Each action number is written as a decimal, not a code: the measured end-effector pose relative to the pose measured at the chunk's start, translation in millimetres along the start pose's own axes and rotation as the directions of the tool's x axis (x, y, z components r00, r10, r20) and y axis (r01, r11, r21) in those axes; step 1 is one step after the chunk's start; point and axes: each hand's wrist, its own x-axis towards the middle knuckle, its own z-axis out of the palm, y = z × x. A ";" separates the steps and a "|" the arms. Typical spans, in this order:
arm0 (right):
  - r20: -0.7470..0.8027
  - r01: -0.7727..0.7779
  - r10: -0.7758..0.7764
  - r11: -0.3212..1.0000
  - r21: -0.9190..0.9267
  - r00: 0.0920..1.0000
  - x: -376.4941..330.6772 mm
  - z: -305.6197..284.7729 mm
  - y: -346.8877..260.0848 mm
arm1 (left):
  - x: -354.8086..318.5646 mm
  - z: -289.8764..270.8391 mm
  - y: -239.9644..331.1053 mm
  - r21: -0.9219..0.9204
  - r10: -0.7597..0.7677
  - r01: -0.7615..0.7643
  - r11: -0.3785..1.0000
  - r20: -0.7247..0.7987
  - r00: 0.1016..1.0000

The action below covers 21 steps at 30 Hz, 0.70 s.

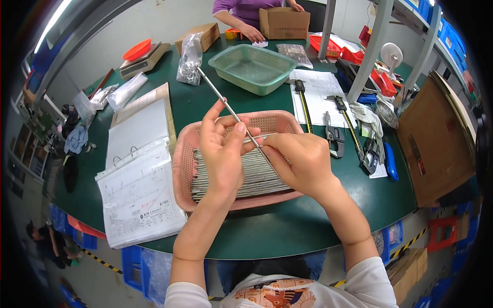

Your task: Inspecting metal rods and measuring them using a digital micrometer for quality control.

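A long, thin metal rod [215, 91] is held slantwise over a pink plastic basket [181, 169], its upper end pointing away to the left. My left hand [224, 159] is closed around the rod's middle with thumb and fingers. Close beside it, my right hand [303, 159] pinches the rod lower down; its fingertips are partly hidden. Beneath both hands, many similar metal rods [231, 177] lie side by side in the basket. A short bright line near the right fingertips may be another rod, but I cannot tell.
An open ring binder [138, 200] lies left of the basket. Beyond stands a green basket [251, 66]. Calipers [302, 97] and a micrometer [335, 134] lie at the right near papers. A scale [146, 59] stands far left. Across the table, a person in purple [241, 13] handles a carton.
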 end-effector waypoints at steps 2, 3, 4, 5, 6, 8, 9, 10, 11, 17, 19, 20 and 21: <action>0.012 -0.008 0.008 1.000 0.017 1.000 -2.7 4.2 4.2 | -1.4 1.9 -0.3 0.003 0.033 -0.033 0.999 0.001 0.999; 0.017 -0.009 0.008 1.000 0.019 1.000 -3.6 5.4 6.2 | -1.6 2.9 -0.5 0.001 0.071 -0.071 0.997 -0.001 0.997; 0.023 -0.008 0.007 1.000 0.024 1.000 -4.2 6.6 7.2 | -1.0 2.6 0.0 0.005 0.062 -0.062 0.998 -0.002 0.998; 0.045 -0.016 0.017 1.000 -0.007 0.999 -4.4 3.7 5.5 | 0.1 1.6 0.9 0.051 0.115 -0.116 0.992 0.031 0.993; 0.046 -0.028 0.028 1.000 -0.005 0.999 -2.0 -0.8 3.7 | 1.9 0.7 1.4 0.094 0.163 -0.169 0.981 0.068 0.984; -0.136 0.055 -0.054 0.998 0.006 0.989 6.1 -13.1 -0.8 | 5.8 -2.8 3.3 0.161 0.225 -0.232 0.959 0.062 0.972; -0.190 0.002 0.003 1.000 0.027 0.982 9.6 -22.1 -3.1 | 7.9 -6.6 6.1 0.304 0.316 -0.323 0.896 0.074 0.946; -0.242 -0.052 0.061 0.998 0.045 0.968 10.9 -31.8 -3.7 | 8.6 -11.6 7.8 0.434 0.397 -0.402 0.806 0.106 0.912; -0.306 -0.097 0.130 0.988 0.120 0.943 11.1 -38.4 -1.8 | 11.0 -21.7 4.9 0.529 0.327 -0.364 0.767 0.167 0.930; -0.407 -0.070 0.165 0.968 0.239 0.898 15.4 -65.7 15.1 | 36.0 -75.7 -25.5 0.761 -0.384 -0.648 0.002 0.599 0.703; -0.407 -0.075 0.170 0.968 0.240 0.897 11.5 -69.5 16.2 | 27.6 -76.0 -16.8 0.747 -0.461 -0.655 0.112 0.623 0.632; -0.398 -0.078 0.164 0.972 0.223 0.902 9.9 -70.3 16.2 | 22.2 -72.2 -12.2 0.727 -0.515 -0.644 0.238 0.657 0.551; -0.395 -0.052 0.143 0.971 0.232 0.907 11.5 -72.7 15.8 | 17.8 -68.9 -10.9 0.736 -0.552 -0.637 0.231 0.638 0.537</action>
